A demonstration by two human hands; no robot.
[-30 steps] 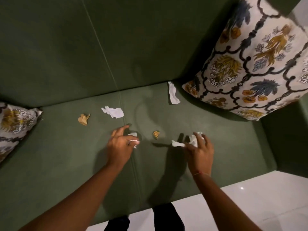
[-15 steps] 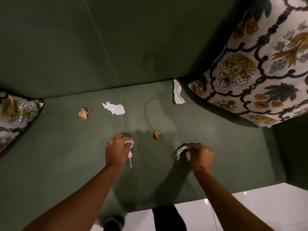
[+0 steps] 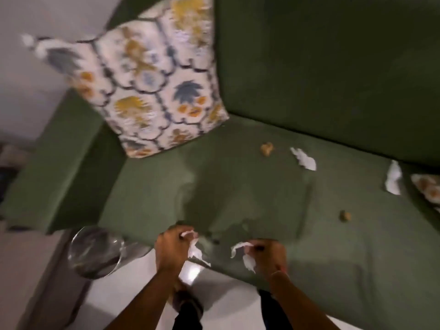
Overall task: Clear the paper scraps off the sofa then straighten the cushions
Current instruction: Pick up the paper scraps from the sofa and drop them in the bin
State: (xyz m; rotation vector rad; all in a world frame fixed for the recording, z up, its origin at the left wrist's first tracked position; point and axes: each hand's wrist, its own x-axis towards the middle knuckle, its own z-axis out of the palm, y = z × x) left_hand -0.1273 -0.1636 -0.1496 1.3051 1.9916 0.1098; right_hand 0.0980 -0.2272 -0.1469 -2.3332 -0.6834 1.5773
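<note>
My left hand [image 3: 170, 250] is closed around a white paper scrap [image 3: 195, 251] at the front edge of the green sofa [image 3: 238, 191]. My right hand [image 3: 269, 254] grips another white paper scrap [image 3: 247, 260] beside it. On the seat lie a tan crumpled scrap [image 3: 266, 147], a white scrap [image 3: 304, 159], a second white scrap [image 3: 393, 179] and a small tan scrap [image 3: 345, 215]. A floral cushion [image 3: 152, 91] leans in the sofa's left corner. A second floral cushion [image 3: 427, 189] shows only its corner at the right edge.
A clear round bin [image 3: 95, 252] with a dark inside stands on the white floor [image 3: 133, 296] by the sofa's left front corner, just left of my left hand. The sofa's left armrest [image 3: 54, 163] is beyond it. The view is motion-blurred.
The view has swung left, bringing the left cushion and the bin into sight. Both hands, still holding their scraps, have drawn back from mid-seat to the sofa's front edge.
</note>
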